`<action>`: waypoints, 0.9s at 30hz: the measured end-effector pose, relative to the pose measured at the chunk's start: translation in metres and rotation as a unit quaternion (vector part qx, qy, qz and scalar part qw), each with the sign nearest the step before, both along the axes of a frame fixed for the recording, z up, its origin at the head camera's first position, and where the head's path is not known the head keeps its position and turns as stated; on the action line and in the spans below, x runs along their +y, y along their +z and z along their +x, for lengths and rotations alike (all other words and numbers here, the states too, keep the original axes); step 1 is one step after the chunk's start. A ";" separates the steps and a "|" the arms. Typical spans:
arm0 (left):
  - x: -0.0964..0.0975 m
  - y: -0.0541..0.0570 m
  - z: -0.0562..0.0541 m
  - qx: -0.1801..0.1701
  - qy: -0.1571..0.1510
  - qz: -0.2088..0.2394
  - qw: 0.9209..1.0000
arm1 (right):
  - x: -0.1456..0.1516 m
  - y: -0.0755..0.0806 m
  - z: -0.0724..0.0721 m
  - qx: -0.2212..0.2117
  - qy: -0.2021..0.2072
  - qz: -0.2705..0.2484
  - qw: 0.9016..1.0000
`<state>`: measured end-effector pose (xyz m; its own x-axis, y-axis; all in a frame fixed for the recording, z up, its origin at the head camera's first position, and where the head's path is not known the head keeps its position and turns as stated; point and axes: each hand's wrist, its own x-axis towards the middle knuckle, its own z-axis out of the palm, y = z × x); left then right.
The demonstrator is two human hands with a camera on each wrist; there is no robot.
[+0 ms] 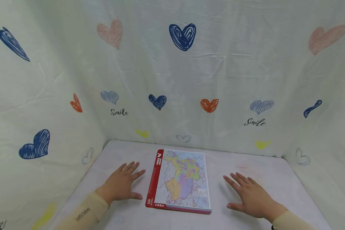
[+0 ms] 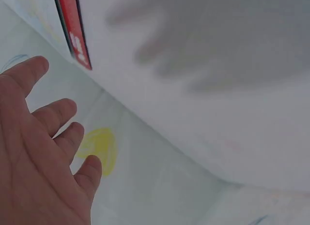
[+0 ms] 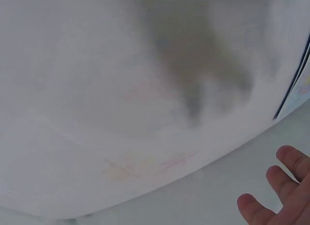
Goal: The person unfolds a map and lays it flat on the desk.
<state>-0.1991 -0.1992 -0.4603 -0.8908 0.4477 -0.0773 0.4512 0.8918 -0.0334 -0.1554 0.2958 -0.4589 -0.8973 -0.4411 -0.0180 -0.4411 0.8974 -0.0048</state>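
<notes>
A flat rectangular map box [image 1: 181, 180], with a coloured map on its top and a red strip down its left side, lies on the white table. My left hand [image 1: 122, 183] is spread to the left of it, fingers straight and apart from the box. To the right of the box my right hand [image 1: 248, 198] is spread too, touching nothing I can see. In the left wrist view the left hand [image 2: 41, 138] shows its palm, with the red strip [image 2: 75, 31] beyond. Only some fingers of the right hand [image 3: 281, 191] show in the right wrist view.
The white table [image 1: 126, 151] has rounded far corners. A pale cloth curtain [image 1: 233, 73] printed with hearts and the word Smile hangs behind it and along both sides. Shadows of the hands fall on the tabletop.
</notes>
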 end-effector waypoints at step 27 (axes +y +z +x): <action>0.032 -0.033 -0.020 -0.092 0.029 0.072 0.993 | -0.083 -0.038 -0.046 -0.114 -0.031 -0.074 0.990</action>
<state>-0.2187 -0.1670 -0.4928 -0.8916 0.4151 -0.1808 0.3863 0.9058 0.1742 -0.2018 0.2124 -0.4967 -0.9028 -0.3985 -0.1616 -0.3578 0.9046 -0.2316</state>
